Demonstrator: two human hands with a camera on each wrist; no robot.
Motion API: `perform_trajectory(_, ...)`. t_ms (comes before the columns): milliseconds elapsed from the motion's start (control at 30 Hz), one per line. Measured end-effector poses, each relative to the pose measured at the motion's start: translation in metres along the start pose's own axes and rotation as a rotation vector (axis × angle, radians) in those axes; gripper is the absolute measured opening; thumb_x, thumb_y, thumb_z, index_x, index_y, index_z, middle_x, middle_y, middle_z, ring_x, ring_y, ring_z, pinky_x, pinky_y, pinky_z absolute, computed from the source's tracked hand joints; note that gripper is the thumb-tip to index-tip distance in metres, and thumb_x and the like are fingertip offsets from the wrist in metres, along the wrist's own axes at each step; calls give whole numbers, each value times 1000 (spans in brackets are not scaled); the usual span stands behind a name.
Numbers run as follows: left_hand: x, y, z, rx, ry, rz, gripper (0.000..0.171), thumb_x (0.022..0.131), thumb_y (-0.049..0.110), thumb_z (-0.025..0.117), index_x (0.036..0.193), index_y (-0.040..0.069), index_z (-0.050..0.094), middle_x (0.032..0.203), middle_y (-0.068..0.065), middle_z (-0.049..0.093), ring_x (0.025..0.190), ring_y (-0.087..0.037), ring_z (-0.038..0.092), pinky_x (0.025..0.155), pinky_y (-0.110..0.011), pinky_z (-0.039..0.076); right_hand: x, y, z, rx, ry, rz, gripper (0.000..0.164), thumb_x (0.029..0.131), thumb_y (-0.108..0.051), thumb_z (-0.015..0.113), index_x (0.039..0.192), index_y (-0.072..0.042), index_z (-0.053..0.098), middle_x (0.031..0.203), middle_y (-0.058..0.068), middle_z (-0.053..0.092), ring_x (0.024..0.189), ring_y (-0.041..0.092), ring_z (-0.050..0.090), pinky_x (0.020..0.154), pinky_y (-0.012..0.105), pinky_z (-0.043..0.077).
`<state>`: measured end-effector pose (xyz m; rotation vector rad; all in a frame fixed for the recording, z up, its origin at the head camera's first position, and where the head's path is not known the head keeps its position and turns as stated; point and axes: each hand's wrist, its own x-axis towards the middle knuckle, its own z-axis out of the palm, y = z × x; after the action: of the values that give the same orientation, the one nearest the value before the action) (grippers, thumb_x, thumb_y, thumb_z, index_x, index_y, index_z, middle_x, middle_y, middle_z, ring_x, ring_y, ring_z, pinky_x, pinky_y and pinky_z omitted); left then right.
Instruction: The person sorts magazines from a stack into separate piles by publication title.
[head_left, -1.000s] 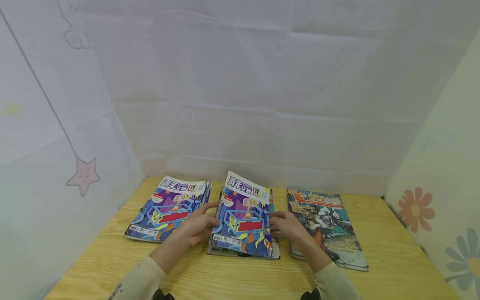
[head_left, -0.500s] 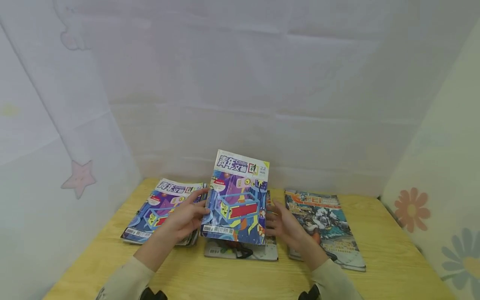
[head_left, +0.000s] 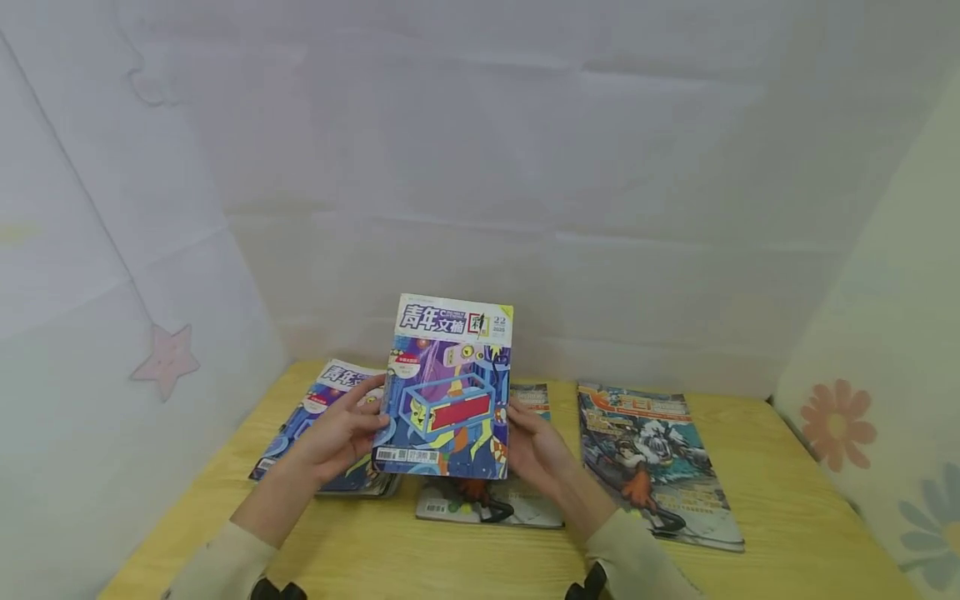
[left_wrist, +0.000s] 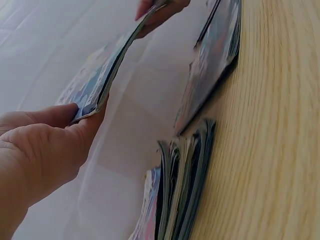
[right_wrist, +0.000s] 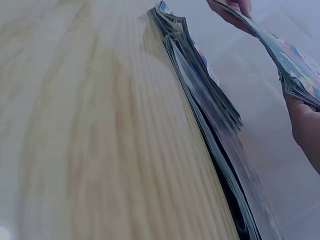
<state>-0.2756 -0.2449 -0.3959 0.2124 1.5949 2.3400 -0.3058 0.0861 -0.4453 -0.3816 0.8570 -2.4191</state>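
Note:
A purple and blue magazine [head_left: 448,392] with a white title band is held up off the table, cover facing me. My left hand [head_left: 339,435] grips its left edge, thumb on the cover; the left wrist view shows the thumb [left_wrist: 60,114] on top and fingers beneath. On the opposite edge my right hand [head_left: 538,448] holds it, most of its fingers hidden behind. Behind the left hand lies a magazine stack [head_left: 283,446] with a matching cover. Another magazine [head_left: 525,507] lies below the raised one, partly covered by it from this angle.
At the right lies a magazine stack [head_left: 658,467] with a dark illustrated cover. All rest on a light wooden table [head_left: 420,558]. A white cloth wall [head_left: 480,167] stands behind, with printed cloth on both sides.
Both hands have raised the purple magazine off the middle pile and brought it leftward and closer, turning its cover more upright. The magazine beneath has come into view.

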Motion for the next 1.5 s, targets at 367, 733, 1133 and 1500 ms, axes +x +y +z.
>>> perform_trajectory(367, -5, 22, -31, 123, 22, 4, 67, 101, -7, 50, 158, 17, 22, 139, -19, 51, 109, -32, 64, 88, -48, 56, 21, 19, 23, -65, 14, 29, 47, 112, -17, 35, 157, -7, 32, 142, 16, 54, 123, 28, 57, 99, 45, 49)
perform_trajectory(733, -20, 23, -86, 229, 37, -12, 78, 100, -8, 53, 163, 14, 13, 135, -13, 55, 107, -27, 65, 88, -45, 56, 50, 63, 37, 22, 44, 78, 49, 112, -17, 35, 160, -7, 25, 151, 20, 44, 135, 35, 46, 109, 51, 39)
perform_trajectory(1133, -27, 28, -135, 331, 103, -63, 74, 100, -6, 55, 162, 1, 15, 151, -21, 45, 111, -30, 63, 91, -46, 54, 84, 108, 52, -3, 126, 97, 49, 111, -13, 34, 158, 0, 25, 151, 23, 43, 139, 43, 39, 111, 53, 35)
perform_trajectory(1500, -35, 27, -168, 400, 172, -110, 74, 100, -2, 57, 159, -7, 13, 153, -25, 40, 111, -26, 63, 93, -43, 54, 100, 129, 65, 18, 141, 143, 52, 109, -10, 37, 158, 3, 23, 151, 30, 40, 141, 46, 34, 112, 52, 35)
